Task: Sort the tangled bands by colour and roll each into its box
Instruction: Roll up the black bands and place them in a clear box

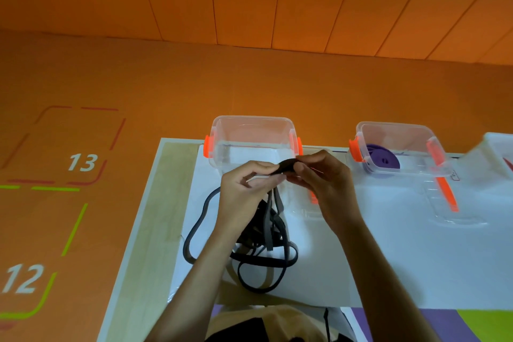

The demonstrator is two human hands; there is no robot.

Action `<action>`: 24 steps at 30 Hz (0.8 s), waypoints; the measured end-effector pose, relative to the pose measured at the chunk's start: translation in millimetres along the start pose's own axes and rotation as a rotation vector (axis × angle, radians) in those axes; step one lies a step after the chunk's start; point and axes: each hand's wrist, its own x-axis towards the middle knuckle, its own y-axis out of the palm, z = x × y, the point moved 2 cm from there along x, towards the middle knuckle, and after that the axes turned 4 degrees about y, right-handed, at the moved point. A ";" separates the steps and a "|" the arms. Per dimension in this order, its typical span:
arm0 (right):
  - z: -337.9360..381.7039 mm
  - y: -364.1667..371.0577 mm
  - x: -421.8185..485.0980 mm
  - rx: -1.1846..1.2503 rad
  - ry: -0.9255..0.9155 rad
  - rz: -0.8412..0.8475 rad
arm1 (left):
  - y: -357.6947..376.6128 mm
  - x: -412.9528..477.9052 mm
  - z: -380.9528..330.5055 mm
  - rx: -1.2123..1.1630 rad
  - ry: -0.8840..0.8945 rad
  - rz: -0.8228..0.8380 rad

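Both hands meet just in front of the empty clear box, the left hand and right hand each pinching the end of a black band whose remaining length hangs into a tangled heap on the white table.

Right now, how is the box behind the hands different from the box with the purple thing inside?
The box behind the hands looks empty, but the right-hand box holds a rolled purple band. The box behind the hands is partly hidden by the left hand and right hand, which pinch a black band. The right-hand box stands clear of them. Both are clear plastic with orange latches and no lid on.
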 end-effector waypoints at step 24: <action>-11.9 5.3 2.9 0.077 0.092 -0.055 | 0.2 9.8 -0.9 0.040 -0.087 0.239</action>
